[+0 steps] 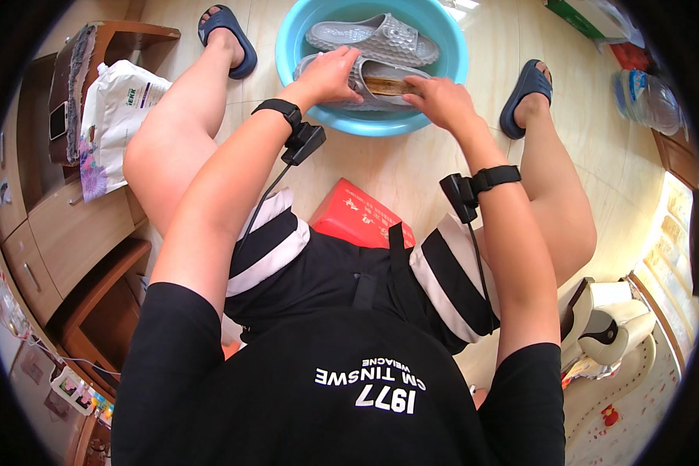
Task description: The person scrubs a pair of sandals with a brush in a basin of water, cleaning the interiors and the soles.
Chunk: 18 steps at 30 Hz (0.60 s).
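Observation:
In a light blue basin (287,48) lie two grey slippers with a bumpy surface. The far slipper (373,37) rests untouched at the back of the basin. My left hand (328,78) grips the near slipper (382,103) around its strap, the thumb on the side toward me. My right hand (441,101) is closed on the right end of what looks like a wooden brush (387,85), which lies along the inside of the near slipper. Any bristles are hidden from view.
The basin stands on the tiled floor between my feet, in dark blue slides (241,50). A red box (353,213) is beneath me. At the left are a white bag (120,109) and wooden drawers (62,241). Plastic-wrapped bottles (646,101) stand at the right.

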Available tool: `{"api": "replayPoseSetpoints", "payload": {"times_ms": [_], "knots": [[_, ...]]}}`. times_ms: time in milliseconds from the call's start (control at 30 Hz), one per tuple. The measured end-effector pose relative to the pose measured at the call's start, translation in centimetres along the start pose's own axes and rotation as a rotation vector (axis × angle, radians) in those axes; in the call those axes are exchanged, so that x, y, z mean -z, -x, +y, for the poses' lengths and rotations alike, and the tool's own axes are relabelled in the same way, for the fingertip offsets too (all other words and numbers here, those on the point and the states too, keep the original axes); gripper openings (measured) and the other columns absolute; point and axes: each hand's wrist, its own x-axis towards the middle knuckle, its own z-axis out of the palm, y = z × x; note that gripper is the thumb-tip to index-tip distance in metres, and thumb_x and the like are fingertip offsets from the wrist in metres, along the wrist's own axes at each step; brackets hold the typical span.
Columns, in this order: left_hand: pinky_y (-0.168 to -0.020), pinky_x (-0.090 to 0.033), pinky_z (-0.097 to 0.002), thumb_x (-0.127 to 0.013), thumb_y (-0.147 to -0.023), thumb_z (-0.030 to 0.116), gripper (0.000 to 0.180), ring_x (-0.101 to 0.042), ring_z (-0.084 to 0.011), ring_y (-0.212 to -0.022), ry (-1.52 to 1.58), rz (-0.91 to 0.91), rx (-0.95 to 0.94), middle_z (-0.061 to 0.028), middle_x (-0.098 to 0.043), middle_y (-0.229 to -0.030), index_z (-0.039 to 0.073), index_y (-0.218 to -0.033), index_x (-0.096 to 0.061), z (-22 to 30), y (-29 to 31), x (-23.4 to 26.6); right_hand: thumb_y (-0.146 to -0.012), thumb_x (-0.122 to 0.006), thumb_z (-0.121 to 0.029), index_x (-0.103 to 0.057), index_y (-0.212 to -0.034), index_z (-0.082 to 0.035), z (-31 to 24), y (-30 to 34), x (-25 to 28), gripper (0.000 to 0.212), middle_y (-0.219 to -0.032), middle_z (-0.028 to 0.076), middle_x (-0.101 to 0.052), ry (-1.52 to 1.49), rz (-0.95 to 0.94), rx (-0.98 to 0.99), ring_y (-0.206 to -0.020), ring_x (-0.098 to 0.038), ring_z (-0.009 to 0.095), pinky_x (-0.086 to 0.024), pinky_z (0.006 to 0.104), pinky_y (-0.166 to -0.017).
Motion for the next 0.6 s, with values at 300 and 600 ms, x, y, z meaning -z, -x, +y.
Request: {"api": "replayPoseSetpoints", "payload": {"times_ms": [300,600], "knots": [[-0.102,-0.048,-0.0497,-0.092,-0.065,0.039,0.090,-0.059,-0.0408,-0.119,-0.009,0.030,-0.032,-0.0177,-0.060,-0.128,0.005,-0.137,-0.051,-0.3,0.2,-0.3,-0.098,-0.061,-0.047,-0.066,-0.131,-0.029,4.7,5.0,1.9,0.038,-0.104,0.009,-0.074,0.093,0.008,-0.110,-0.106,-0.066,0.032,-0.051,0.0519,-0.091],[-0.099,-0.051,-0.0489,-0.090,-0.067,0.041,0.088,-0.060,-0.0411,-0.119,-0.036,0.029,-0.046,-0.0178,-0.060,-0.132,0.005,-0.136,-0.050,-0.6,0.0,-0.3,-0.100,-0.062,-0.043,-0.066,-0.132,-0.020,6.3,3.7,0.4,0.040,-0.107,0.015,-0.074,-0.094,0.016,0.044,-0.103,-0.065,0.039,-0.054,0.0482,-0.091]]}}
